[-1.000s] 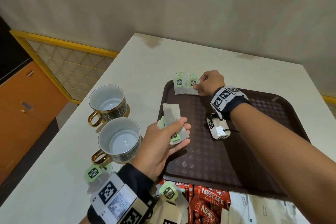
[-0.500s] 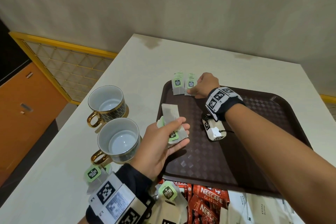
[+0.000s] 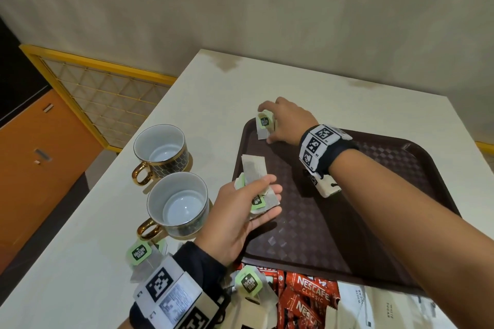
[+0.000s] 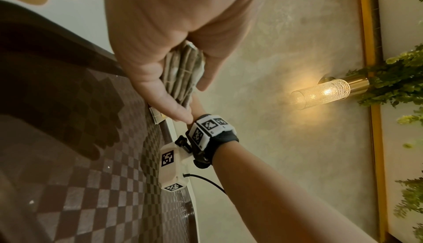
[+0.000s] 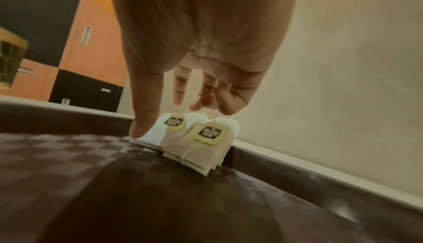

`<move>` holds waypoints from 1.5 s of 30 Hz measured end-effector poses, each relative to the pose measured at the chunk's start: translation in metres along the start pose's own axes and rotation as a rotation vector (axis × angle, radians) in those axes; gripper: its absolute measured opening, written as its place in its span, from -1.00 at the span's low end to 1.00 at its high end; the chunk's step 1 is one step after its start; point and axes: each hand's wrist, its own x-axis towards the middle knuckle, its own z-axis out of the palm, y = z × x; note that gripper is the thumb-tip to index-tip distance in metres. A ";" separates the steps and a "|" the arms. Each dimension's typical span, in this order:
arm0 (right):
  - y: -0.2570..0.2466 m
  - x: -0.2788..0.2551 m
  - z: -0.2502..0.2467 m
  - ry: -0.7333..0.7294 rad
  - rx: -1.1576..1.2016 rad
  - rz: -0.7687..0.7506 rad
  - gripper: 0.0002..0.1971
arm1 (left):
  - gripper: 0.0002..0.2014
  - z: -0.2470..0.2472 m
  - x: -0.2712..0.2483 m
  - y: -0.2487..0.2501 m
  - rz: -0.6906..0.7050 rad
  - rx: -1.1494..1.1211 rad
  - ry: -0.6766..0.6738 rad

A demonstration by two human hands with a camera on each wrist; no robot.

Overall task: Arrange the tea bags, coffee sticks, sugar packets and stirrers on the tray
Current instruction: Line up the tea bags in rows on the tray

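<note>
A dark brown tray (image 3: 361, 222) lies on the white table. Two green-tagged tea bags (image 5: 201, 144) lean against the rim at its far left corner. My right hand (image 3: 267, 127) is spread over them. In the right wrist view its thumb (image 5: 142, 125) touches the lower edge of the left bag, and the other fingers hover just above both bags. My left hand (image 3: 272, 188) pinches a small stack of tea bags (image 3: 254, 165) between thumb and fingers above the tray's left edge. The left wrist view shows the same stack (image 4: 183, 73) edge-on.
Two gold-handled cups (image 3: 160, 149) (image 3: 177, 203) stand left of the tray. Loose tea bags (image 3: 139, 252) (image 3: 250, 283), red Nescafe sticks (image 3: 307, 291) and white sugar packets (image 3: 374, 304) lie at the table's near edge. The table's left edge drops to the floor.
My right hand has slid left from beside the two corner tea bags to over them, hiding one from the head view. My left hand has stayed put with its stack.
</note>
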 end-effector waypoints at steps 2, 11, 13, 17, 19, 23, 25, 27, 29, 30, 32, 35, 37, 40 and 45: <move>-0.001 0.000 0.004 -0.014 -0.071 -0.009 -0.32 | -0.77 -0.001 0.000 -0.001 0.001 0.004 0.001; 0.000 0.005 0.009 0.028 -0.080 0.011 -0.29 | -0.77 -0.001 0.000 0.001 0.000 0.011 -0.005; 0.001 0.005 0.011 0.027 -0.082 0.014 -0.31 | -0.78 0.000 0.000 0.001 -0.001 0.014 -0.010; 0.002 0.006 0.012 0.037 -0.066 0.027 -0.32 | -0.79 0.000 0.000 0.001 -0.007 0.015 -0.016; 0.001 0.006 0.012 0.041 -0.058 0.032 -0.31 | -0.78 -0.001 0.000 0.001 -0.009 0.014 -0.015; 0.000 0.005 0.011 0.032 -0.034 0.044 -0.29 | -0.78 0.000 0.000 -0.001 -0.016 0.013 -0.018; 0.002 0.002 0.007 0.051 0.002 0.058 -0.31 | -0.78 -0.001 0.001 -0.001 -0.017 0.008 -0.022; 0.008 -0.002 0.001 0.083 0.074 0.099 -0.35 | -0.78 -0.001 0.001 0.000 -0.018 0.004 -0.025; 0.018 -0.008 -0.002 0.113 0.167 0.170 -0.40 | -0.79 -0.002 0.001 0.000 -0.020 -0.001 -0.029; 0.023 -0.011 -0.004 0.108 0.204 0.214 -0.42 | -0.79 -0.002 0.001 0.000 -0.021 -0.002 -0.031; 0.028 -0.016 -0.005 0.057 0.242 0.289 -0.41 | -0.80 -0.001 0.001 0.000 -0.022 -0.002 -0.035; 0.029 -0.018 -0.001 -0.001 0.274 0.332 -0.38 | -0.80 0.001 0.001 -0.001 -0.026 0.001 -0.041; 0.027 -0.016 0.003 0.005 0.288 0.337 -0.37 | -0.80 0.002 0.001 -0.002 -0.026 0.007 -0.045; 0.026 -0.011 0.008 0.019 0.297 0.349 -0.36 | -0.80 0.002 0.001 -0.003 -0.026 0.009 -0.046; 0.024 -0.004 0.014 0.020 0.327 0.382 -0.31 | -0.78 0.001 0.000 -0.001 -0.058 -0.019 -0.066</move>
